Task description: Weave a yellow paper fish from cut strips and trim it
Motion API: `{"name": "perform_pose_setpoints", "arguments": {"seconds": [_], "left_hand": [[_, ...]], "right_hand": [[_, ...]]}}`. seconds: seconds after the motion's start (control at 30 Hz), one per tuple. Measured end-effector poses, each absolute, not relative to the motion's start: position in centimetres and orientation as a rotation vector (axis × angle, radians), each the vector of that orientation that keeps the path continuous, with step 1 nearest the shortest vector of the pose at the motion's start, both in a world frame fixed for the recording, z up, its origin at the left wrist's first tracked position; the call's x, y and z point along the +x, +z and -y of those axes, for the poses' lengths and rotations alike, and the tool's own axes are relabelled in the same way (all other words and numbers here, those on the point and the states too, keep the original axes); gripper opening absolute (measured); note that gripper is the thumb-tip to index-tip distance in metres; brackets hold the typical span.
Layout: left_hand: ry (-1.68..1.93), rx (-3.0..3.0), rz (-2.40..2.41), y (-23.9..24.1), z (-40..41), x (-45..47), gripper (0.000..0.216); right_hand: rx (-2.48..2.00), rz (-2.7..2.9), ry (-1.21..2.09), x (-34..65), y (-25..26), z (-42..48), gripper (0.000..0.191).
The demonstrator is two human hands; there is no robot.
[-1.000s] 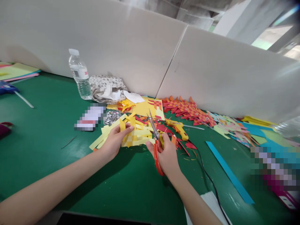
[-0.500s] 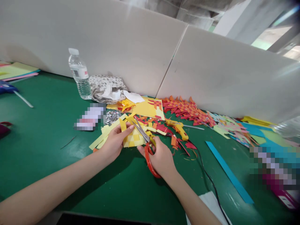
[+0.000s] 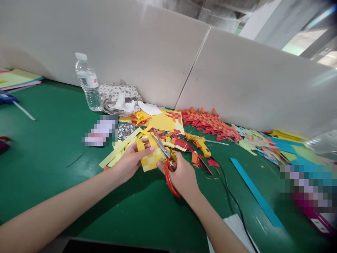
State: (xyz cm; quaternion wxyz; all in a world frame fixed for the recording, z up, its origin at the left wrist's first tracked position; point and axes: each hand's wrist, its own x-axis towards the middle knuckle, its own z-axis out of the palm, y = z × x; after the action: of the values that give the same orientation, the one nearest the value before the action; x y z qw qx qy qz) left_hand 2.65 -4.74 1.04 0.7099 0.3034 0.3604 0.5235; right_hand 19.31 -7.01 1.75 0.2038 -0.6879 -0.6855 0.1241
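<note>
My left hand (image 3: 134,158) pinches a woven piece of yellow paper strips (image 3: 150,162), checkered in darker and paler yellow, with loose strip ends pointing up. Red-handled scissors (image 3: 168,175) are gripped in my right hand (image 3: 183,175), their blades slanting up and left over the paper's right side. The right fingertips also seem to touch the paper's edge. Behind both hands lie pale yellow paper strips (image 3: 119,149) and red and orange scraps (image 3: 181,144).
A yellow glue gun (image 3: 199,143) with a black cord lies right of the hands. Woven red-orange paper fish (image 3: 210,123) are heaped by the partition (image 3: 147,56). A water bottle (image 3: 88,86), bag of googly eyes (image 3: 126,131) and blue strip (image 3: 255,191) rest on the green table (image 3: 126,218).
The woven paper has turned and tilted in my left hand, showing more of its checkered face. The scissors have shifted slightly right, and my right fingertips have come to the paper's edge.
</note>
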Motion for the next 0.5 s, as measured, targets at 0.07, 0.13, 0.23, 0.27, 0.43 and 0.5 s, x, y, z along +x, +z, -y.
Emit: {"name": "perform_pose_setpoints", "arguments": {"seconds": [0.07, 0.13, 0.23, 0.27, 0.43, 0.5], "left_hand": [[1.136, 0.749, -0.766, 1.07, 4.75, 2.61, 0.032], [1.125, 0.803, -0.740, 1.23, 4.79, 2.69, 0.031], [1.142, 0.811, -0.735, 1.51, 4.90, 2.89, 0.034], [1.140, 0.813, -0.742, 1.55, 4.94, 2.94, 0.035], [1.084, 0.895, -0.860, 1.12, 4.97, 2.95, 0.021], [1.098, 0.907, -0.939, 0.89, 4.85, 2.87, 0.019]], "right_hand": [[-1.914, 1.902, 0.337, 19.43, 1.72, 6.98, 0.027], [-1.907, 1.901, 0.334, 19.49, 1.62, 6.98, 0.027], [-1.891, 1.903, 0.335, 19.48, 1.45, 6.99, 0.027], [-1.885, 1.901, 0.336, 19.48, 1.41, 6.99, 0.027], [-1.881, 1.889, 0.326, 19.66, 1.41, 6.83, 0.026], [-1.881, 1.881, 0.327, 19.77, 1.44, 6.78, 0.026]]}}
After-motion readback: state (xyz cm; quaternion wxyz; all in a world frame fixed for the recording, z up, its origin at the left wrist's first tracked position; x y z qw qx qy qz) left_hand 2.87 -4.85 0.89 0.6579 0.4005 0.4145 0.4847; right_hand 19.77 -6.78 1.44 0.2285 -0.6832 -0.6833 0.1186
